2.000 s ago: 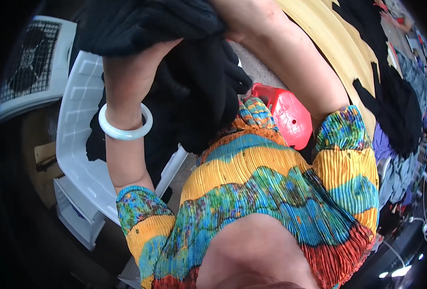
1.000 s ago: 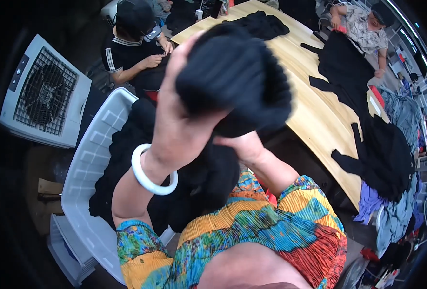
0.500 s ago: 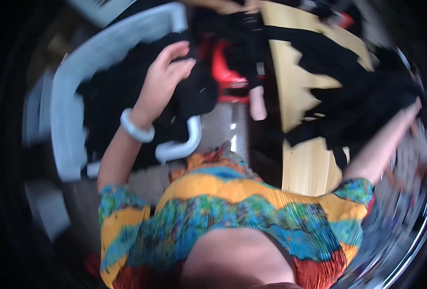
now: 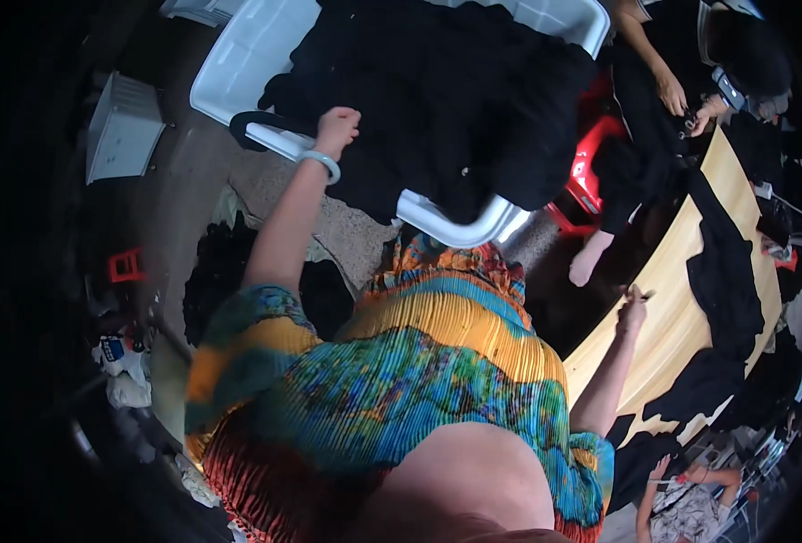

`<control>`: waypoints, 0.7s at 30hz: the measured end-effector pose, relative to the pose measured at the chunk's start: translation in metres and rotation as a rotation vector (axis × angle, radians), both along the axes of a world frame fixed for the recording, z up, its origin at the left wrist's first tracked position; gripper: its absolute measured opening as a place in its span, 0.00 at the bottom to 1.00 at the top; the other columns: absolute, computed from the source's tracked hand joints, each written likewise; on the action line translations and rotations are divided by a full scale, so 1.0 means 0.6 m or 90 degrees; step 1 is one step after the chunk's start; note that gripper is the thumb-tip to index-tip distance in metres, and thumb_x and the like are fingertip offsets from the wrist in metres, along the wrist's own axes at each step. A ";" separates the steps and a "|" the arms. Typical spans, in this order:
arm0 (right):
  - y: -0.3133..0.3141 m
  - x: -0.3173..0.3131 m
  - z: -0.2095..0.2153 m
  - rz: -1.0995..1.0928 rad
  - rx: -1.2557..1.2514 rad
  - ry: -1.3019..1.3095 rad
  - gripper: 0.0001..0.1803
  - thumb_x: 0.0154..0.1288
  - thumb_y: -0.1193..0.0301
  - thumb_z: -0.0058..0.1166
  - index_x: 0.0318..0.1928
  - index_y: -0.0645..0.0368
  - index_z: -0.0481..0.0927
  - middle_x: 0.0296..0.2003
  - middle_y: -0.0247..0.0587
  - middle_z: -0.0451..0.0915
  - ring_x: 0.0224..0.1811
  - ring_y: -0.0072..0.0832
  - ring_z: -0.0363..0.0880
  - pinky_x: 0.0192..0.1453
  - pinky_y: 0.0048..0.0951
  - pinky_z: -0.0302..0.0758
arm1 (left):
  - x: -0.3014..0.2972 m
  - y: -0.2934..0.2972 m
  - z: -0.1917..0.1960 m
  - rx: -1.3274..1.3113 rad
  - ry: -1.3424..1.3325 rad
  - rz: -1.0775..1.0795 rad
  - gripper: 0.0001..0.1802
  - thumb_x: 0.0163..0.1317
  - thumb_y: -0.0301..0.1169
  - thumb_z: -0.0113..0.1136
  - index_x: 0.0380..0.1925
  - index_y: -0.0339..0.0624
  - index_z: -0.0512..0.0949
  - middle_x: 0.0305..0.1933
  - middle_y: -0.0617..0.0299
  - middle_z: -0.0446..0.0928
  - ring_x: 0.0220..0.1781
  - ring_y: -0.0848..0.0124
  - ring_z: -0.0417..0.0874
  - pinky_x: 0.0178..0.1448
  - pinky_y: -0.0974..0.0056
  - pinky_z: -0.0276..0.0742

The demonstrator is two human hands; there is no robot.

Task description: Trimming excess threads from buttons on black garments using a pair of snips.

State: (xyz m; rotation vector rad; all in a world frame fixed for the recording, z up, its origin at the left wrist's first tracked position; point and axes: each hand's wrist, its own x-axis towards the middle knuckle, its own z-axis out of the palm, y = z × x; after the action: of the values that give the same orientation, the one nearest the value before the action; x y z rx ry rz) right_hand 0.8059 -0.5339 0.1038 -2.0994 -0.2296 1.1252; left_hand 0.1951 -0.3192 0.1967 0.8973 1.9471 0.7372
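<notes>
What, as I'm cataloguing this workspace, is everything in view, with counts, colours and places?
Tub: 1, white, top centre
Cloth: count unclear, black, in tub, on table, left of centre
Table: 1, pale wood, right
Stools: 2, red, right of tub and far left
Box: 1, pale, upper left
Casing: 1, pale, top edge, cut off
Co-workers: 2, black and patterned clothing, upper and lower right
Clutter: uncounted, mixed, around the rim, mostly unclear
Bangle: 1, pale, left wrist
Top: 1, multicoloured, on the wearer
Left hand: 1, bare, tub's near side
Right hand: 1, bare, table's near edge
</notes>
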 end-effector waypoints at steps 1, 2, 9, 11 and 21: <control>-0.005 -0.033 -0.009 0.043 0.038 -0.021 0.15 0.58 0.60 0.49 0.41 0.55 0.73 0.24 0.33 0.76 0.08 0.12 0.52 0.10 0.17 0.47 | -0.001 0.015 -0.021 -0.026 -0.009 0.026 0.12 0.55 0.34 0.52 0.37 0.42 0.73 0.29 0.66 0.72 0.29 0.76 0.75 0.31 0.72 0.71; -0.004 -0.075 -0.005 0.079 0.102 -0.030 0.10 0.59 0.61 0.49 0.38 0.50 0.74 0.21 0.30 0.76 0.07 0.12 0.52 0.09 0.15 0.47 | -0.009 0.032 -0.043 -0.044 -0.016 0.031 0.11 0.55 0.33 0.52 0.37 0.42 0.73 0.28 0.66 0.72 0.28 0.76 0.75 0.31 0.72 0.71; -0.029 -0.300 0.069 0.133 0.026 -0.019 0.08 0.58 0.74 0.49 0.37 0.66 0.71 0.28 0.34 0.72 0.27 0.20 0.73 0.35 0.21 0.72 | -0.052 0.180 -0.194 -0.105 -0.158 0.057 0.14 0.55 0.32 0.50 0.41 0.41 0.71 0.33 0.58 0.75 0.30 0.67 0.77 0.34 0.63 0.74; -0.036 -0.356 0.080 0.133 0.021 0.004 0.10 0.58 0.74 0.49 0.39 0.66 0.70 0.28 0.35 0.72 0.27 0.20 0.73 0.35 0.20 0.71 | -0.032 0.224 -0.216 -0.137 -0.268 0.128 0.16 0.56 0.33 0.50 0.45 0.40 0.69 0.41 0.52 0.73 0.39 0.59 0.77 0.44 0.58 0.73; 0.028 -0.573 0.127 0.168 -0.017 0.049 0.12 0.55 0.73 0.51 0.38 0.69 0.72 0.28 0.36 0.76 0.31 0.19 0.73 0.39 0.18 0.69 | -0.050 0.387 -0.320 -0.174 -0.368 0.345 0.19 0.48 0.34 0.59 0.40 0.38 0.69 0.40 0.55 0.72 0.39 0.61 0.75 0.45 0.57 0.72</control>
State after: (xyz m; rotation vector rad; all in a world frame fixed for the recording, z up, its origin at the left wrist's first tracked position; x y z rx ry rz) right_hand 0.4622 -0.5171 0.1802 -2.0872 -0.4668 1.3671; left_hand 0.1652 -0.0871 0.0046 -0.0374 1.6987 0.8842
